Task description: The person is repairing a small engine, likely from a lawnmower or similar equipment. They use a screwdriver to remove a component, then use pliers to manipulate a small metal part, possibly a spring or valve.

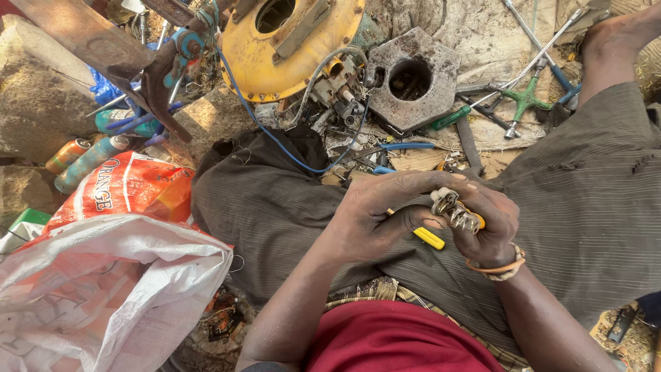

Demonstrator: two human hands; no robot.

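- Left hand curled, fingers arched over and touching a small dull-grey metal electrical part with prongs; thumb presses toward it.
- Right hand clenched around the same metal part from below; grasps it together with a yellow plastic-handled tool that pokes out under the fingers toward the left palm.
- Orange and beige woven bracelet on right wrist, just behind the fingers.
- Both hands rest over the lap, on dark striped cloth trousers, frayed, dusty.
- Beyond the fingertips: blue insulated wire looping over the knee, up to a round yellow painted metal housing, chipped, rusty.
- Beside it, grey hexagonal cast-metal block with round hole, rough surface.
- Far past right fingers: green cross-shaped metal wrench on sandy ground.
- Left of the left hand, well apart: orange-and-white woven plastic sack, crinkled.
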